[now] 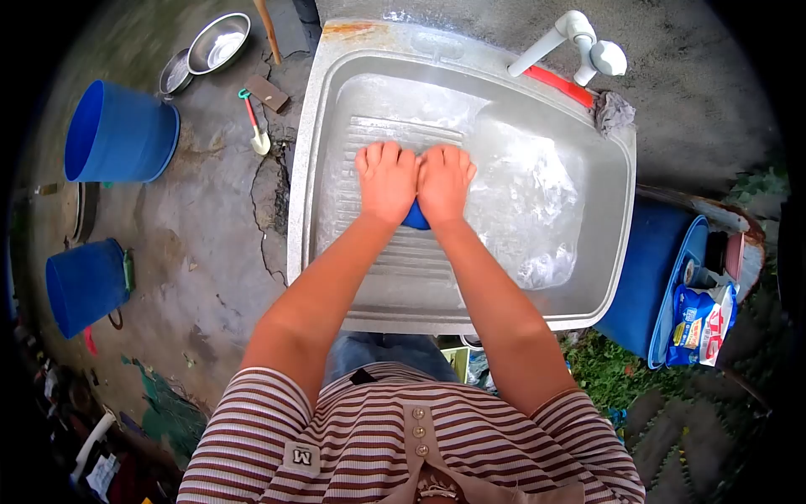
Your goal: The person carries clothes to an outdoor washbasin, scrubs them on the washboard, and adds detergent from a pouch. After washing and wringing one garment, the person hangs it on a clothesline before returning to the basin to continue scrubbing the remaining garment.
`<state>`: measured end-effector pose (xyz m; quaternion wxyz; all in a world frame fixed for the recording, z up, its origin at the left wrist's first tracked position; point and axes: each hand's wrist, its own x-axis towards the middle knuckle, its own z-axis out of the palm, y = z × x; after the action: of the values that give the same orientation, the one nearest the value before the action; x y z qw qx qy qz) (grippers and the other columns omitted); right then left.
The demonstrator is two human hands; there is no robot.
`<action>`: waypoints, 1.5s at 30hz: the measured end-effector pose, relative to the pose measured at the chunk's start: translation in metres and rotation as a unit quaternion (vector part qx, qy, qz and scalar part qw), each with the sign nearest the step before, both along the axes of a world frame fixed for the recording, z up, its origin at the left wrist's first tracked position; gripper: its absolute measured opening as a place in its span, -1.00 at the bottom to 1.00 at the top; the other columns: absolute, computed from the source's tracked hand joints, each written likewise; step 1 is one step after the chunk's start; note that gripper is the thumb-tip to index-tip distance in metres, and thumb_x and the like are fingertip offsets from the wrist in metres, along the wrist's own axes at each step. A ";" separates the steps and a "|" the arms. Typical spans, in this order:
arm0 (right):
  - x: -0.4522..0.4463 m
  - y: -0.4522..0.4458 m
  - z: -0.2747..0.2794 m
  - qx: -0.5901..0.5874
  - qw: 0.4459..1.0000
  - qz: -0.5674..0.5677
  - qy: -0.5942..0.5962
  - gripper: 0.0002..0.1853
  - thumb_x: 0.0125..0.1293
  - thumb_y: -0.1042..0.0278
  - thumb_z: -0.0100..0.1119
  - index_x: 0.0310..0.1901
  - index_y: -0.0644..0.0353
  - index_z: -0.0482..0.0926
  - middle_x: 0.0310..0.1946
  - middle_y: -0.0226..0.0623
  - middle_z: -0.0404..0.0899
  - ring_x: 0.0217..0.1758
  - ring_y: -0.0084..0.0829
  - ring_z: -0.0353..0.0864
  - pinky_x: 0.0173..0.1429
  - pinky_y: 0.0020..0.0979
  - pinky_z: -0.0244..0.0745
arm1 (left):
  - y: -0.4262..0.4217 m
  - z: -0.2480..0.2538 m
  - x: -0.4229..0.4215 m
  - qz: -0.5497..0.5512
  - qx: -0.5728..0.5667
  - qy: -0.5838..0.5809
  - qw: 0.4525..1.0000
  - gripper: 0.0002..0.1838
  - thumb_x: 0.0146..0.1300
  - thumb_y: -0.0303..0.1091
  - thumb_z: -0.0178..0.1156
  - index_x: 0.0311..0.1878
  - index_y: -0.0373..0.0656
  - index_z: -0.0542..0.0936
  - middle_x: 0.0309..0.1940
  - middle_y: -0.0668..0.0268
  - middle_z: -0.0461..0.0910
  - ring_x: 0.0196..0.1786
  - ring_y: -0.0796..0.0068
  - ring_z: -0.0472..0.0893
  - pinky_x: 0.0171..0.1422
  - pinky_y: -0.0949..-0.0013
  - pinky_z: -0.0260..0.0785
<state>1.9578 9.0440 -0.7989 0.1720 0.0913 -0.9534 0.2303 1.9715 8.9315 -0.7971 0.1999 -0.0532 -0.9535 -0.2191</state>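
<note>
Side by side over the ribbed washboard (pixel 403 265) of a grey stone sink (pixel 336 323), my left hand (pixel 443 181) and my right hand (pixel 389 181) press together with fingers curled. Both are closed on a blue item (pixel 416 217), which shows only below and between them; the rest of it is hidden under the hands. To their right, the basin holds whitish, foamy water (pixel 537 210).
A white tap (pixel 550 49), red brush handle (pixel 558 86) and grey rag (pixel 614 113) are at the sink's back right. Blue buckets (pixel 126 134), metal bowls (pixel 220 42) and a small shovel (pixel 259 139) lie left. A blue barrel (pixel 642 277) with a detergent bag (pixel 703 323) stands right.
</note>
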 end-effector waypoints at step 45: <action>-0.020 -0.001 -0.012 -0.011 0.999 0.020 0.032 -0.93 0.21 0.39 0.22 -0.27 0.02 0.59 -0.18 -0.37 0.54 0.02 -0.22 0.47 0.19 -0.12 0.23 | -0.001 -0.003 -0.020 -0.047 0.027 -0.068 0.996 -0.91 0.31 -0.37 0.09 -0.21 -0.09 0.57 -0.18 0.20 0.50 0.02 0.15 0.46 0.21 0.10 0.23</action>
<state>1.9380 9.0427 -0.8108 0.1989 0.1157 -0.9429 0.2410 1.9519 8.9309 -0.7996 0.1252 -0.0776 -0.9551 -0.2572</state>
